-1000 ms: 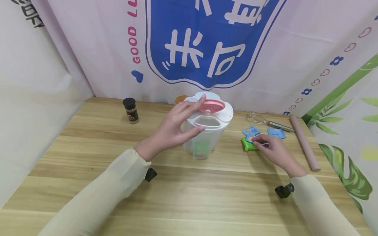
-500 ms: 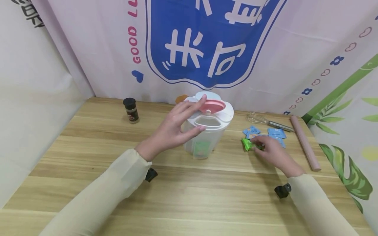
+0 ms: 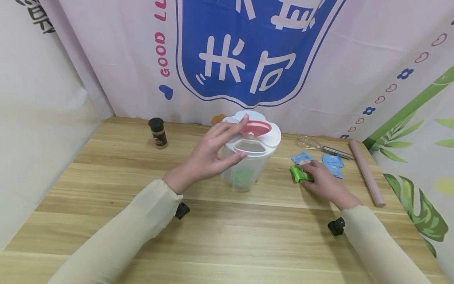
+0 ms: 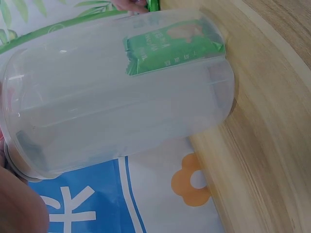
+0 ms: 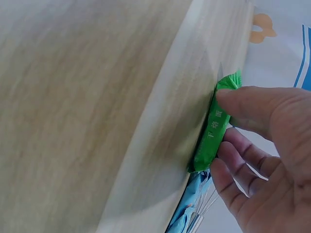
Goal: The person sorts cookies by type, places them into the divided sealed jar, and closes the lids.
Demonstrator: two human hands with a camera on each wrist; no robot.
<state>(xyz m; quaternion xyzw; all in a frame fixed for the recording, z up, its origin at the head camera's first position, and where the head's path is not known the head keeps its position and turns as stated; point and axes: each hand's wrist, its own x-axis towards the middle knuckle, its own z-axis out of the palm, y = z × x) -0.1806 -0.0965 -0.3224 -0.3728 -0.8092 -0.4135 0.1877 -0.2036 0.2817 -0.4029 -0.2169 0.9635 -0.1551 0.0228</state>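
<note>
In the head view, a clear plastic storage container (image 3: 244, 169) with a white lid stands upright on the table. Its pink flap (image 3: 257, 128) is raised, baring the oval opening (image 3: 250, 146). My left hand (image 3: 216, 148) lies across the lid, fingers extended at the flap and thumb reaching to the near rim. Through the container wall, a green snack packet (image 4: 175, 47) shows inside. To the right, my right hand (image 3: 322, 179) pinches another green snack packet (image 5: 214, 126) between thumb and fingers, close over the table. Blue sachets (image 3: 332, 165) lie just beyond that hand.
A whisk (image 3: 326, 149) and a pinkish rolling pin (image 3: 367, 173) lie at the right of the wooden table (image 3: 227, 240). A black-capped spice jar (image 3: 157, 134) stands at the back left. Behind the table hangs a printed cloth (image 3: 134, 71).
My right hand has moved from the blue sachets down onto the green packet and grips it. Two blue sachets it covered show more now. My left hand and the container have stayed put.
</note>
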